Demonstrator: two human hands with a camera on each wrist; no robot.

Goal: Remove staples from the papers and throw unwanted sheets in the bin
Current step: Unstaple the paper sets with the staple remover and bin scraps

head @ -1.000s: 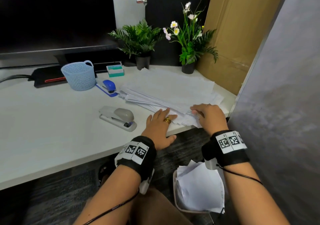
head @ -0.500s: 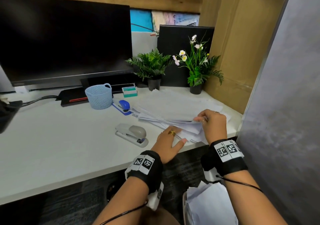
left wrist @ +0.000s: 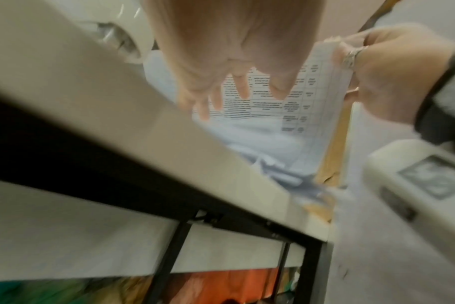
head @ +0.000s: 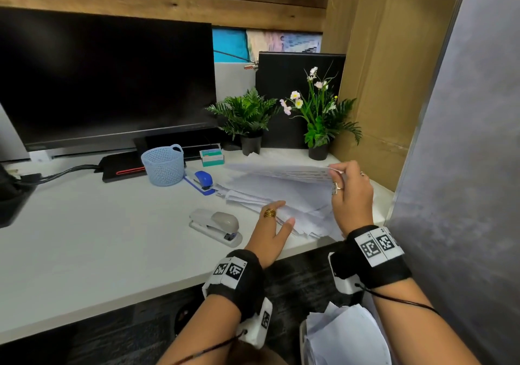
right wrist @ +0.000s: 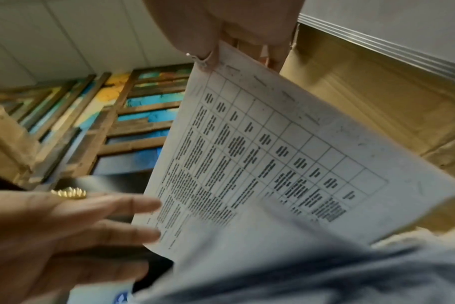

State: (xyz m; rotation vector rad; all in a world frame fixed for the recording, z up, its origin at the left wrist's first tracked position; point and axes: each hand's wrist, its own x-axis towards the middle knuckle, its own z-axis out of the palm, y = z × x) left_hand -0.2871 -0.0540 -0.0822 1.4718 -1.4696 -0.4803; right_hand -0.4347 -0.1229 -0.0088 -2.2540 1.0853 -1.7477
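Between the two hands, a printed sheet [head: 284, 174] hung lifted off the paper stack [head: 270, 196], right hand [head: 351, 193] grip pinching its corner. Left hand [head: 270, 231] lay flat, released, on the stack. Below the right wrist, the bin [head: 346, 336] already held sheets; much remained on the table [head: 84, 238], and the staple remover [head: 203, 180] lay untouched.

The right hand [head: 350, 196] has lifted a printed sheet [head: 287, 172] off the paper pile [head: 270, 196], above the desk.

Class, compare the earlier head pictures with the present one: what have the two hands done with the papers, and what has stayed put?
The right hand has pinched a printed sheet by its edge and lifted it off the paper pile. The left hand stays flat on the pile, fingers straight. The stapler and blue basket have not moved.
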